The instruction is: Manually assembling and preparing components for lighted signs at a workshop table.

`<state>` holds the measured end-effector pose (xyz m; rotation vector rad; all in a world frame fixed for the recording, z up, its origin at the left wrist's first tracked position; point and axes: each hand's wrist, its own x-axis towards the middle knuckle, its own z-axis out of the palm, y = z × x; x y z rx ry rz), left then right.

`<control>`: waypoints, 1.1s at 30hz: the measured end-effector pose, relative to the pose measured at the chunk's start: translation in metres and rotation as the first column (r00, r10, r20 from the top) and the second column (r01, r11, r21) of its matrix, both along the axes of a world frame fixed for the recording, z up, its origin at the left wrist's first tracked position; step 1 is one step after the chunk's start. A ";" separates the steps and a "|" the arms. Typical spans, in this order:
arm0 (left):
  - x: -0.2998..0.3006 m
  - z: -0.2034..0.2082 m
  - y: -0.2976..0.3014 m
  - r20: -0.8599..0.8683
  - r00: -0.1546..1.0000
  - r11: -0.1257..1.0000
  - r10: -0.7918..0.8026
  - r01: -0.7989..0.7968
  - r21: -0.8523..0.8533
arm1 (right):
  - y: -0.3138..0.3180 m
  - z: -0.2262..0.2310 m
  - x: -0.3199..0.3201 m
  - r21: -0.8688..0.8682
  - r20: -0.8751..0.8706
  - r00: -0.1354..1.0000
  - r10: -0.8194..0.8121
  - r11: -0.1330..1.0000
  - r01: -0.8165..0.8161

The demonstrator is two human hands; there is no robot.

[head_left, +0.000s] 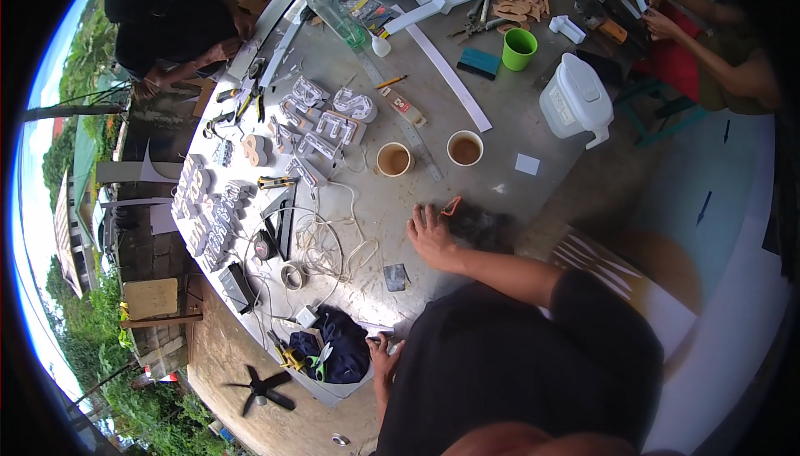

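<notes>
Right hand (432, 235) splayed, unclenched, on table (510, 114) beside orange loop (451, 205); dark shape (482, 226) there too murky to identify. Left hand (384, 359) near blue cloth (343, 354), fingertips unclear; cannot tell if grasping.

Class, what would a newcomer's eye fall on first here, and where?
Probably the bright green cup, upper right on the grey table, with the white lidded container below and to its right. Next, the pale letter-shaped pieces crowded over the table's left side, and two cups of brown liquid near the middle.
</notes>
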<state>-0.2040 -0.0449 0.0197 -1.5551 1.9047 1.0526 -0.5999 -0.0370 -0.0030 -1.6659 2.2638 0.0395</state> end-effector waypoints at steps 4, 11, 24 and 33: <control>0.001 -0.004 0.001 -0.014 1.000 1.000 -0.004 0.004 -0.017 | 0.000 0.002 -0.001 0.021 0.007 1.000 0.010 1.000 -0.010; 0.002 -0.005 0.004 0.018 0.999 0.999 -0.034 0.035 -0.033 | -0.001 0.004 -0.002 0.005 0.004 1.000 0.016 1.000 -0.016; -0.002 -0.004 0.005 0.036 0.998 0.996 -0.059 0.062 -0.066 | 0.001 0.003 -0.003 -0.022 0.002 1.000 0.030 0.999 -0.030; 0.002 -0.013 0.006 0.051 0.995 0.993 -0.090 0.094 -0.076 | -0.001 -0.012 0.005 -0.022 -0.042 0.999 -0.007 1.000 0.006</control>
